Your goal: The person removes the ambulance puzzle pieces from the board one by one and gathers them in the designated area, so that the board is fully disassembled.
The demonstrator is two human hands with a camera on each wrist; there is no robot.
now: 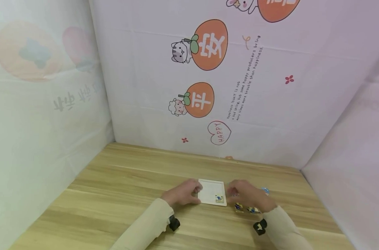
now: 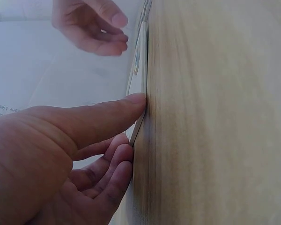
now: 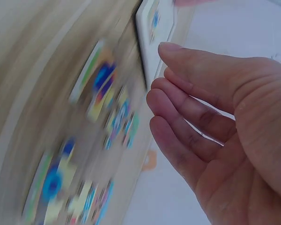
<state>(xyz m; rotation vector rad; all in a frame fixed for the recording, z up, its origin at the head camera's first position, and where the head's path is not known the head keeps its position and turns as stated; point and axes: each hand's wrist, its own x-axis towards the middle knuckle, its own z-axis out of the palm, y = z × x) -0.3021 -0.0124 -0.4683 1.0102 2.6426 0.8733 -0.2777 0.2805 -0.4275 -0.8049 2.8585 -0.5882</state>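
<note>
A white puzzle board (image 1: 211, 191) with a raised rim lies on the table. One colourful puzzle piece (image 1: 219, 198) sits in its near right corner. My left hand (image 1: 184, 192) holds the board at its left side, the thumb on the near edge and the curled fingers at the left edge, as the left wrist view (image 2: 91, 145) shows. To the right of the board, my right hand (image 1: 247, 194) hovers with loosely bent fingers and nothing between them. Below and around it are several loose puzzle pieces (image 3: 103, 79), blurred in the right wrist view and partly hidden in the head view.
The wooden table (image 1: 114, 194) meets a printed white cloth wall (image 1: 145, 86) at the back. More cloth walls stand at the left (image 1: 36, 121) and right (image 1: 358, 156). Each wrist carries a black strapped device (image 1: 174, 223).
</note>
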